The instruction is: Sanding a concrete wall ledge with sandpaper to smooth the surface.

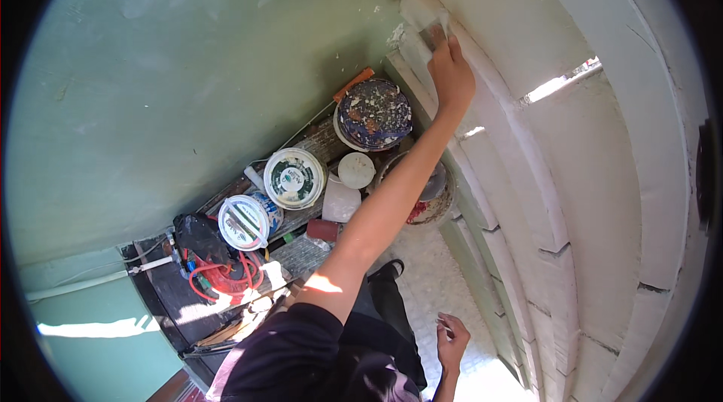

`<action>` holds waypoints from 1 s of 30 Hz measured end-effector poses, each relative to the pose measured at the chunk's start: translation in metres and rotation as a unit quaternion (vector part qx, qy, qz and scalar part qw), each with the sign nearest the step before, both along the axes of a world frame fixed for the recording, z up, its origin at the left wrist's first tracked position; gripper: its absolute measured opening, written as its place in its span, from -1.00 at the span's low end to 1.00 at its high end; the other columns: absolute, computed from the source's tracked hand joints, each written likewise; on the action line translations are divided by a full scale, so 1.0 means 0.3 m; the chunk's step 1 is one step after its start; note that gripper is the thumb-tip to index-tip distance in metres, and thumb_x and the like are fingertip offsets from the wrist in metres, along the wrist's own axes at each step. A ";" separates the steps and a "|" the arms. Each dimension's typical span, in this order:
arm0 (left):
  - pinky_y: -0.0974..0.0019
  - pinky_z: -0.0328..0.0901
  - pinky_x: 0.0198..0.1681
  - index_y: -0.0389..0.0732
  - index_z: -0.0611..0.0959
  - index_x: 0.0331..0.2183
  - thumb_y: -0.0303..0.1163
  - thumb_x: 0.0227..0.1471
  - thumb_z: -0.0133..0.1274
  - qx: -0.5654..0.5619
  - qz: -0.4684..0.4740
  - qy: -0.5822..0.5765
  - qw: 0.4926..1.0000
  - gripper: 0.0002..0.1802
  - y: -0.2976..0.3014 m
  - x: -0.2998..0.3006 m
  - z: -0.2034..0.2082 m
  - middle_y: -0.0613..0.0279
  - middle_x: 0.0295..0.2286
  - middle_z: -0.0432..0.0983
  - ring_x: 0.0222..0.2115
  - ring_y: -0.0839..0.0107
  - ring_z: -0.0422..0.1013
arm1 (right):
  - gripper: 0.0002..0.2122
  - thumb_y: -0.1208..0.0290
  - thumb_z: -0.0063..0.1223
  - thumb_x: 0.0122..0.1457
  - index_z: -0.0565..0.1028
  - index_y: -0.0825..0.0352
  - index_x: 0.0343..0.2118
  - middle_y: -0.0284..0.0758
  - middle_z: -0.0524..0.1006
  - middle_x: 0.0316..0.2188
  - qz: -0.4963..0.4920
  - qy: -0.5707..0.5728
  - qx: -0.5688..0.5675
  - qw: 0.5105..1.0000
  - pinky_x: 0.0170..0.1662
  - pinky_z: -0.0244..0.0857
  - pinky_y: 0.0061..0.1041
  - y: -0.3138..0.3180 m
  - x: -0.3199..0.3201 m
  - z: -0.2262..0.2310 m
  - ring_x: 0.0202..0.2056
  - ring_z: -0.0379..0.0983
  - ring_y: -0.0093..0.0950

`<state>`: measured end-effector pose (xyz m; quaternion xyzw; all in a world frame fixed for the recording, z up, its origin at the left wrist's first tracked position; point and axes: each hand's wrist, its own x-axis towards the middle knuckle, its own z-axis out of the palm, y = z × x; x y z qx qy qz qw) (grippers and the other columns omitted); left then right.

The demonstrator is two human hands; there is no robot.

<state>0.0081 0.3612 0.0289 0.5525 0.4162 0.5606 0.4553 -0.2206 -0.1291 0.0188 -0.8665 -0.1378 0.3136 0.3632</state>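
My left arm reaches up and across to the right. My left hand (pixel 452 74) is closed on a flat pale-grey piece (pixel 434 30), its exact kind unclear, and presses it against a white ledge (pixel 482 63) near the wall corner. Low on the right, my right hand (pixel 453 338) hangs beside my body, well apart from the wall. Its fingers are curled together, with a small whitish spot between them that I cannot make out.
On a worn plank (pixel 305 210) stand a paint-spattered bucket (pixel 374 114), two white-lidded tubs (pixel 294 179) and a pale round container (pixel 356 170). A wide basin (pixel 444 202) is partly behind my forearm. Red hose (pixel 218 278) lies coiled at the left. The green wall (pixel 188 100) borders the plank.
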 end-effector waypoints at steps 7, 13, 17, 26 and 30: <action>-0.10 0.31 0.05 -0.49 0.49 0.06 -0.34 0.35 -0.17 -0.150 -0.048 0.039 0.987 -0.57 0.224 -0.017 0.076 -0.45 -0.08 0.48 0.00 -0.32 0.39 | -0.73 0.65 0.07 0.12 0.64 0.36 -0.12 -0.19 0.62 -0.14 -0.041 0.004 0.014 0.999 -0.18 0.54 -0.47 -0.071 -0.009 -0.020 -0.18 0.63 -0.38; -0.15 0.34 -0.14 -0.46 0.59 -0.23 -0.35 0.33 -0.15 0.044 0.095 0.005 0.994 -0.65 0.091 0.039 0.056 -0.37 -0.27 0.56 -0.21 -0.35 0.46 | -0.76 0.59 0.09 0.15 0.63 0.40 -0.12 -0.20 0.62 -0.15 -0.018 -0.005 0.002 1.000 -0.24 0.52 -0.51 -0.042 0.022 -0.015 -0.18 0.63 -0.39; -0.07 0.34 0.03 -0.49 0.46 0.07 -0.33 0.34 -0.16 -0.098 -0.043 0.065 0.992 -0.56 0.246 -0.033 0.112 -0.42 -0.07 0.50 -0.04 -0.31 0.43 | -0.74 0.64 0.08 0.14 0.65 0.36 -0.11 -0.18 0.63 -0.15 -0.055 -0.003 0.032 0.998 -0.20 0.55 -0.48 -0.064 0.005 -0.005 -0.21 0.63 -0.39; -0.10 0.34 -0.12 -0.46 0.54 -0.06 -0.32 0.35 -0.17 0.056 0.059 0.045 0.996 -0.62 0.182 0.016 0.030 -0.36 -0.25 0.55 -0.21 -0.29 0.46 | -0.74 0.64 0.08 0.14 0.65 0.36 -0.11 -0.19 0.62 -0.15 -0.011 -0.003 0.023 1.000 -0.20 0.54 -0.49 -0.026 0.033 0.009 -0.20 0.63 -0.40; -0.08 0.31 -0.21 -0.45 0.56 0.00 -0.27 0.36 -0.18 -0.031 -0.047 0.074 0.996 -0.56 0.190 -0.053 0.019 -0.33 -0.40 0.53 -0.34 -0.26 0.44 | -0.74 0.63 0.07 0.15 0.65 0.36 -0.11 -0.19 0.63 -0.16 -0.047 0.001 0.032 0.998 -0.18 0.54 -0.47 -0.070 0.013 -0.018 -0.19 0.62 -0.40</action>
